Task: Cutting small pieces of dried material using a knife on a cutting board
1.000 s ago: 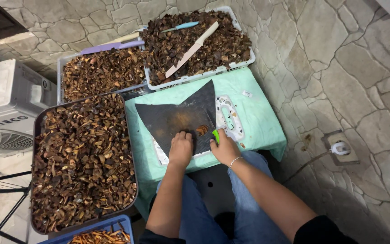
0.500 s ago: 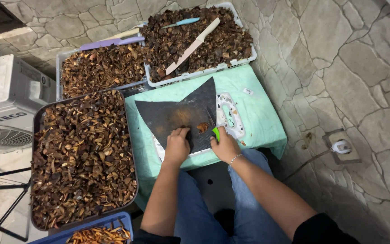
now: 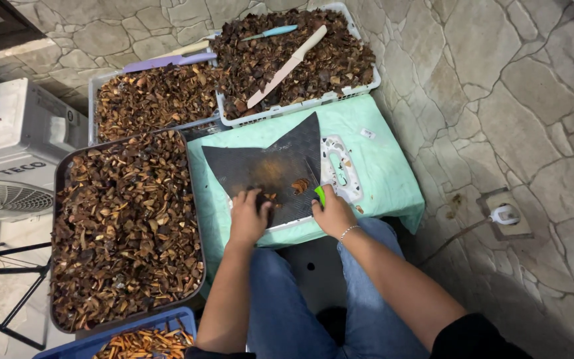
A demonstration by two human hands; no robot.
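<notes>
My left hand (image 3: 248,215) presses down on a small brown piece at the near edge of a dark rubber mat (image 3: 260,166), fingers curled over it. A green-handled knife (image 3: 317,191) is gripped in my right hand (image 3: 332,213), its blade lying on the mat beside a few orange-brown cut bits (image 3: 299,185). The mat lies on a white cutting board (image 3: 341,174) atop a small table with a mint-green cloth (image 3: 380,173). Both hands sit close together at the table's near edge, above my knees.
A dark tray of brown dried pieces (image 3: 124,226) stands at my left. Behind the table are a grey crate (image 3: 151,100) and a white basket (image 3: 293,60) of similar pieces, with knives lying on top. A blue crate (image 3: 137,340) sits near-left. An air-conditioner unit (image 3: 14,153) is far left.
My hands have barely shifted on the mat; the left hand stays on the piece and the right keeps the knife beside it.
</notes>
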